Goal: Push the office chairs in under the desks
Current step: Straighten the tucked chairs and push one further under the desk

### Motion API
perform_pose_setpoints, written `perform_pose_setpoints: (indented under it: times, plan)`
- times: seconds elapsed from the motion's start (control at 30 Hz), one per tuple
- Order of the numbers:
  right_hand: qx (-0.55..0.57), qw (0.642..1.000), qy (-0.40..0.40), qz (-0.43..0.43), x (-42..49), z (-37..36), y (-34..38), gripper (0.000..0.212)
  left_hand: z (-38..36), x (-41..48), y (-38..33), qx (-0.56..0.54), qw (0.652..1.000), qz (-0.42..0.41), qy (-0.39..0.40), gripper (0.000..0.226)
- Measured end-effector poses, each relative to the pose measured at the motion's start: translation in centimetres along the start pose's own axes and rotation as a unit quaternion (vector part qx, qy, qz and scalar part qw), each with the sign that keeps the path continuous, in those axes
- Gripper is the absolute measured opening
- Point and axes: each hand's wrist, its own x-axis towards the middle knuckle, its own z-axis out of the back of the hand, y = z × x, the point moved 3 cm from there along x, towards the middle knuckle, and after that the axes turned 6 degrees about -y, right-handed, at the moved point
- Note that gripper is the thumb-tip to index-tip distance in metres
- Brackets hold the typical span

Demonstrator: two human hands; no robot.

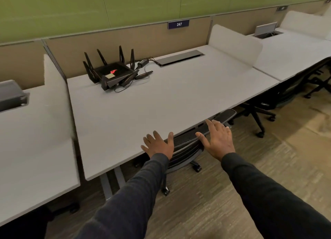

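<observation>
**Under the bench edge: chair nearly home**

Under the front edge of the bench (161, 102), seen from the head camera, the chair (189, 145) sits mostly tucked in, with only its backrest top, one armrest and a few casters showing on the floor (232, 194). Both hands are spread flat and grasp nothing: the left hand (159, 145) hovers at the bench edge just beside the backrest, and the right hand (218, 140) is over the backrest top, though contact cannot be told.

It is black, with a mesh back in a stiff frame. I judge it fairly heavy but easy to roll on its casters. The mesh would give, so the rigid top rail is the place to press, with both palms to keep it from swivelling.
</observation>
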Motion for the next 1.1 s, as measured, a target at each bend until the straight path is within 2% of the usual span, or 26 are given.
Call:
perform_pose_setpoints:
  times: [0.13, 0.3, 0.5, 0.63, 0.7, 0.83, 0.93, 1.1]
  plan:
    - [-0.007, 1.000, 0.010, 0.016, 3.7, -0.2, -4.7, 0.083, -1.7, 0.8, -2.8, -0.007, 0.998, 0.057, -0.012, 0.090]
    - [-0.008, 0.999, 0.029, 0.018, 8.3, 0.3, -10.5, 0.082, -3.0, 1.3, -6.2, -0.041, 0.985, 0.166, -0.025, 0.091]
    - [0.036, 0.992, 0.094, -0.076, 12.7, -0.8, -15.1, 0.082, -4.5, 1.9, -7.2, 0.002, 0.966, 0.256, -0.044, 0.092]
    - [0.029, 0.988, 0.115, -0.097, 16.5, -2.4, -16.3, 0.065, -5.1, 3.7, -6.6, -0.006, 0.952, 0.300, -0.052, 0.093]
    - [0.026, 0.981, 0.132, -0.140, 18.2, -3.5, -17.3, 0.055, -5.1, 4.9, -6.0, -0.029, 0.943, 0.326, -0.062, 0.095]
    - [0.043, 0.958, 0.218, -0.179, 20.5, -6.4, -19.7, 0.058, -5.4, 6.3, -5.4, -0.040, 0.934, 0.346, -0.083, 0.098]
    - [0.078, 0.949, 0.236, -0.195, 21.4, -7.5, -20.9, 0.048, -5.9, 6.2, -5.6, -0.011, 0.935, 0.345, -0.081, 0.103]
    - [0.124, 0.935, 0.265, -0.202, 22.5, -8.2, -23.0, 0.058, -6.1, 6.2, -7.7, 0.005, 0.938, 0.336, -0.082, 0.107]
